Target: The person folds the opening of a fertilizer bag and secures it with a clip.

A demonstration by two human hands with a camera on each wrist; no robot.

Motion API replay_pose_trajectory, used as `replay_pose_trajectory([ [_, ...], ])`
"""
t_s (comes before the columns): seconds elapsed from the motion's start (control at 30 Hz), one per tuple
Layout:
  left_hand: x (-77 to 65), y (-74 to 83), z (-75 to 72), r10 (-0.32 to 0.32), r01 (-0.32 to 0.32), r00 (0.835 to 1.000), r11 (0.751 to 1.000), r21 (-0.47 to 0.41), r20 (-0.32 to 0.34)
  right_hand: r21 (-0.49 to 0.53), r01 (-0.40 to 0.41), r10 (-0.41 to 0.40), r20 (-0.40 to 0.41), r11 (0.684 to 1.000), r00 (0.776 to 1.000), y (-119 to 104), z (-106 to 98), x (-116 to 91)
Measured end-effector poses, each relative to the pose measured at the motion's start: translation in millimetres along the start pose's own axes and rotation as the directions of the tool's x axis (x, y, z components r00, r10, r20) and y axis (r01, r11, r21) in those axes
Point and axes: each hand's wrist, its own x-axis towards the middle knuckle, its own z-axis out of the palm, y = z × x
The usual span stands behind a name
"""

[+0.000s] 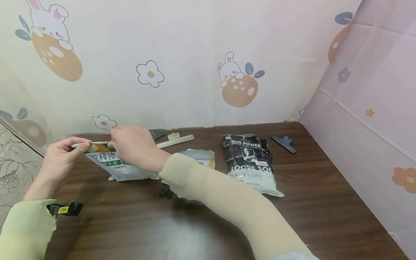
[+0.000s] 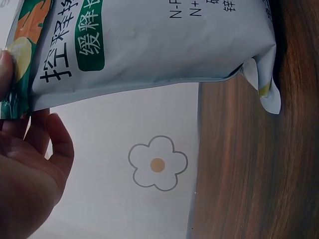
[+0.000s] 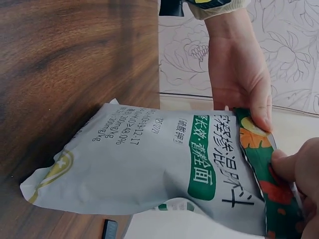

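From where I stand, the person's left hand pinches the top left corner of a white bag, thumb in front and fingers behind. The right hand is curled over the bag's top edge farther along; the right wrist view shows its thumb pressed on the green and orange band, so it is pinching there too. The bag stands on the left part of the brown table, near the back wall.

Its front reads 控释掺 in big dark characters, with 缓释长 in white on a green label. Smaller print gives 19-12-17, 48.0% and mg/kg.

Right of centre lies a black and white bag marked "BUD POWER" and "LOOSE SOI", the last letter lost at the edge, above a line of Chinese, 中量元素水溶肥料. A grey clip lies just beside it. Another bag is partly hidden behind the right sleeve, near a pale clip with ruler marks.
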Motion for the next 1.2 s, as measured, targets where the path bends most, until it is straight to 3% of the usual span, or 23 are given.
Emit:
replay_pose_trajectory([
  [0.27,-0.8,-0.4,-1.0,0.006,-0.006,1.0,1.0,0.005,-0.029,0.056,-0.008,0.008,-0.003,0.998,1.0,11.3,-0.1,-5.1],
  [0.5,-1.3,-1.1,-3.1,0.009,-0.009,1.0,1.0,-0.018,-0.008,0.09,-0.013,0.014,-0.005,0.996,1.0,17.3,0.7,-10.6],
  [0.8,-2.3,-1.6,-2.8,-0.002,0.002,1.0,0.997,0.08,-0.002,0.12,0.002,0.0,-0.016,0.993,1.0,22.7,0.5,-17.4],
  [1.03,-2.3,-0.7,-1.5,-0.002,0.003,1.0,0.996,0.086,-0.012,0.103,0.023,-0.018,-0.045,0.994,0.999,29.6,0.4,-22.4],
  [1.2,-2.8,-1.2,-1.0,-0.006,0.008,1.0,0.996,0.093,-0.022,0.162,0.044,-0.03,-0.09,0.986,0.995,36.8,2.6,-25.3],
])
